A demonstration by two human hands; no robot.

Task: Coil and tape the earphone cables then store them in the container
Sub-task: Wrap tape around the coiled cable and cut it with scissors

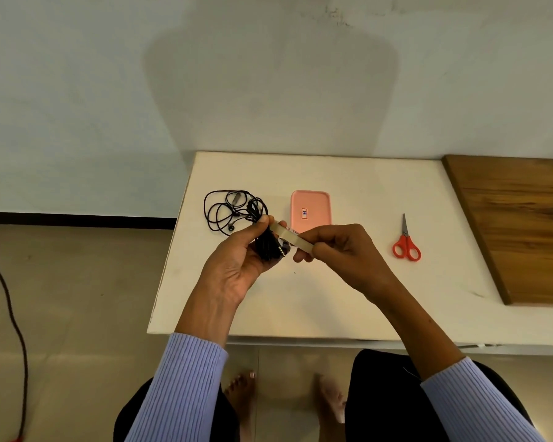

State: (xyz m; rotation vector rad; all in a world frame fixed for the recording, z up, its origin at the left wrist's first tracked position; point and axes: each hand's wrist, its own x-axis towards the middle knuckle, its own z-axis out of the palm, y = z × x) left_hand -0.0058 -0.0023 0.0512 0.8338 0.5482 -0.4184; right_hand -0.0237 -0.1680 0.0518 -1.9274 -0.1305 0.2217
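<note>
Across the frame's centre lay the white bench (348, 298), pink container (310, 208) and loose earphones (229, 210) beyond. Left hand (237, 263) gripped the coiled cable (268, 245); right hand (342, 247) pinched the tape strip (292, 239). Light, limp, springy: hold mid-bundle.

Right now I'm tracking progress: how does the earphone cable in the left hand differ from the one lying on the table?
The held cable is gathered into a tight bundle, while the table cable sprawls in loose, tangled loops. The held cable is gripped by the left hand, with a tape strip stretched to it from the right hand; the table cable is untouched and has no tape. Both are black.
</note>
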